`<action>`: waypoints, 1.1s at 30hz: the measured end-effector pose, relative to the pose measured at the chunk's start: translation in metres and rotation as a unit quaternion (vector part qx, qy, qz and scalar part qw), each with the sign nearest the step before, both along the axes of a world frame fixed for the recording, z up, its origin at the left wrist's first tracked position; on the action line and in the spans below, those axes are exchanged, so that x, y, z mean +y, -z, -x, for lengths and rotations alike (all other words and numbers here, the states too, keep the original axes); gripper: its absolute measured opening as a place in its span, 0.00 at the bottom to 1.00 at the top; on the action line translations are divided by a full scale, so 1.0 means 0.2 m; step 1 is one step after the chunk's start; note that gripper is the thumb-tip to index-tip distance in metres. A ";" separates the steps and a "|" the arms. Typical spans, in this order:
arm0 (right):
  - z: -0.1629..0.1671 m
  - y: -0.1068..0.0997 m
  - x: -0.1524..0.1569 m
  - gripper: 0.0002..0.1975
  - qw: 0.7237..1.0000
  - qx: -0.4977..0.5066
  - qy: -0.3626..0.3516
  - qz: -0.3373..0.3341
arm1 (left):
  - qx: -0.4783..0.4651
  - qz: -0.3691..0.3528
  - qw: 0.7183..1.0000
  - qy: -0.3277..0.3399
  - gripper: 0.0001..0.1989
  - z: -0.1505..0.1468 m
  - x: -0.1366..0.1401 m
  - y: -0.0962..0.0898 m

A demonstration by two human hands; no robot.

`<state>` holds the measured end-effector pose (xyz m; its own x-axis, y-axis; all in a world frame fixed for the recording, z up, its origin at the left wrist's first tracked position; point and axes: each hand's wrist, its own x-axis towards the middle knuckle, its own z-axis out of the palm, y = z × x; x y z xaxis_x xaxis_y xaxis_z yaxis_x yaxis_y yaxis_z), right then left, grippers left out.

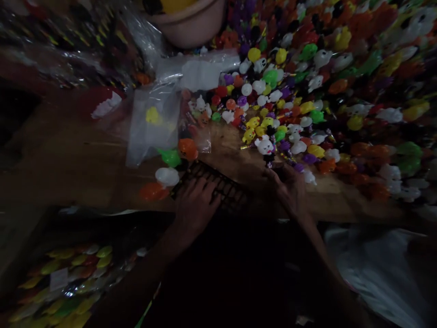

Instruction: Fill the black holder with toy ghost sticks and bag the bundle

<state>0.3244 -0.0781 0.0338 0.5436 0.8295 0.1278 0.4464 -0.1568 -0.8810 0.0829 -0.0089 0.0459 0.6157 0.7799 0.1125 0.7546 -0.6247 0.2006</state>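
White plastic, one animal-headed figure (264,145) with rounded ears and a small red mark on its face, dark below the head; upright just above the tabletop (92,155), at the near edge of a crowded spread of its kind. Held from beneath by the right hand (288,189), its fingers together and clamped on the figure's lower end.

Item: dark slotted rack (235,189), flat on the tabletop to the left of the figure, bars running across it. The left hand (196,205) lies over its left part, fingers bent and resting on the bars; whether they grip it, I cannot tell.

Item: four loose pieces grouped beside the rack: an orange ball (187,149), a green piece (170,157), a white oval (167,176) and an orange oval (153,191) nearest the table edge.

Item: clear plastic bag (153,123), lying flat behind these, a yellow patch showing on it; against its right side, a smaller packet (203,118) of coloured pieces.

Item: heap of small figures (317,109), white, yellow, orange, green, purple and red, filling the right and far side.

Item: pink basin (194,27), at the far edge, partly out of view.

Item: low at left, below the tabletop, glossy bagged pieces (78,273), mostly yellow and orange, with a pale label (59,279).
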 end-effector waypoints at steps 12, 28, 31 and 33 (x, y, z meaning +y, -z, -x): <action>0.35 -0.02 -0.04 0.08 0.993 0.009 -0.114 -0.038 | -0.582 0.529 0.614 -0.065 0.25 -0.17 0.07 0.03; 0.32 0.09 -0.06 0.13 0.986 0.072 -0.106 -0.108 | -0.518 0.669 0.532 0.028 0.26 -0.19 0.17 -0.01; 0.31 0.08 -0.07 0.13 0.986 0.079 -0.100 -0.108 | -0.524 0.660 0.537 0.037 0.24 -0.21 0.15 -0.01; 0.31 0.08 -0.07 0.14 0.988 0.070 -0.094 -0.103 | -0.534 0.652 0.537 0.025 0.23 -0.23 0.14 -0.01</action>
